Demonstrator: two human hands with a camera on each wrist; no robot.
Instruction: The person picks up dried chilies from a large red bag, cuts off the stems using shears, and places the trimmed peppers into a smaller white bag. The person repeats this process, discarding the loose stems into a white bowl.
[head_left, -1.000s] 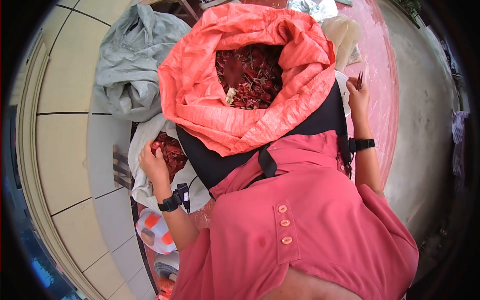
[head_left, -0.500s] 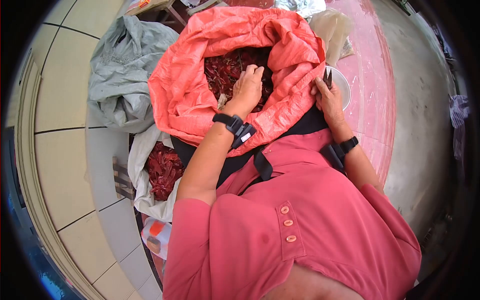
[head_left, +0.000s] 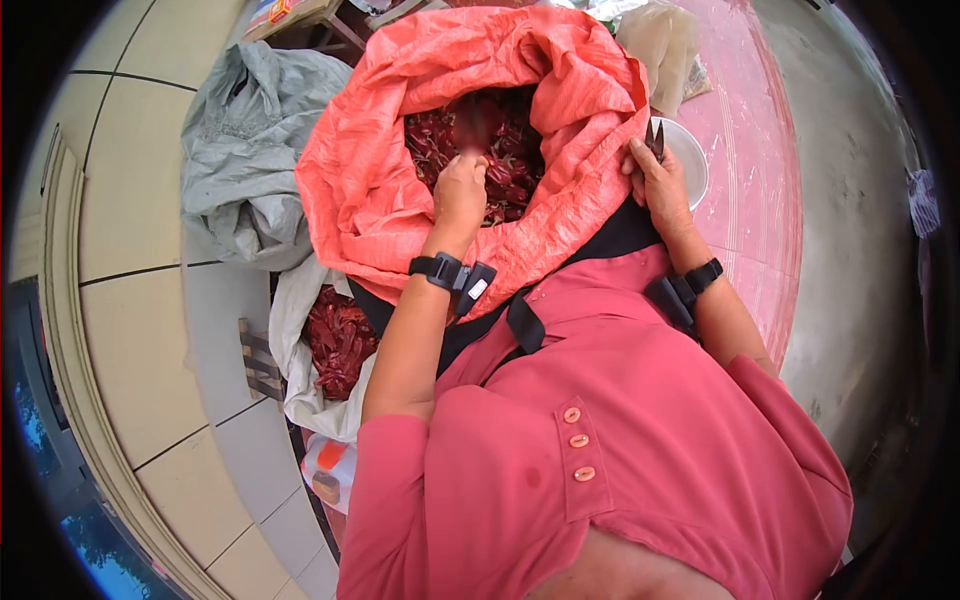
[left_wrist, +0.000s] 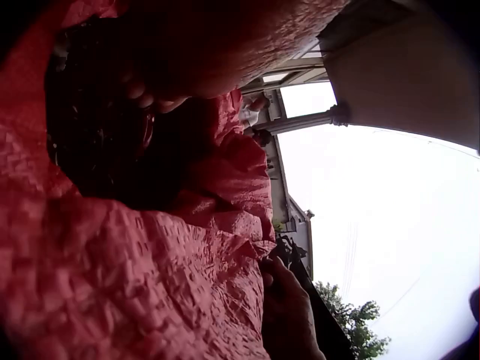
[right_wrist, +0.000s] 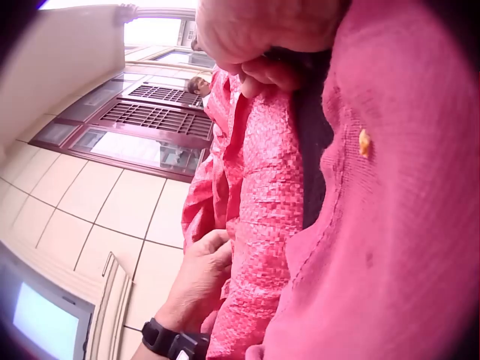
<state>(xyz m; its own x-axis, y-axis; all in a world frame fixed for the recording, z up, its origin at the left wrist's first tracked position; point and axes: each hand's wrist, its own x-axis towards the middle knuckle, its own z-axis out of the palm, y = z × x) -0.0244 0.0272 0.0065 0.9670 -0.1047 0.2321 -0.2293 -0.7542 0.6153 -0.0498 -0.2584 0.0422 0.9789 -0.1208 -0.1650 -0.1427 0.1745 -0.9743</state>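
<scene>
My left hand (head_left: 460, 195) reaches into the coral-red woven sack (head_left: 380, 215), fingers curled down among the dried red chilies (head_left: 515, 175). In the left wrist view a glossy chili (left_wrist: 148, 133) hangs right at the fingertips of that hand, which pinches it in deep shadow. On the sack's right side, my right hand (head_left: 662, 190) holds small dark scissors (head_left: 655, 138), their pointed blades upward and slightly apart. Its fingers lie right against the sack's rolled rim.
A white sack (head_left: 290, 330) with more red chilies (head_left: 338, 340) stands at the left. Behind it slumps a grey sack (head_left: 245, 150). A white bowl (head_left: 698, 165) sits past the right hand, on a pink sheet (head_left: 745, 190). A clear plastic bag (head_left: 660, 55) lies farther back.
My left hand has moved from the white sack of chilies into the red sack. The right hand, with the scissors, has come inward from beyond the bowl to the red sack's rim.
</scene>
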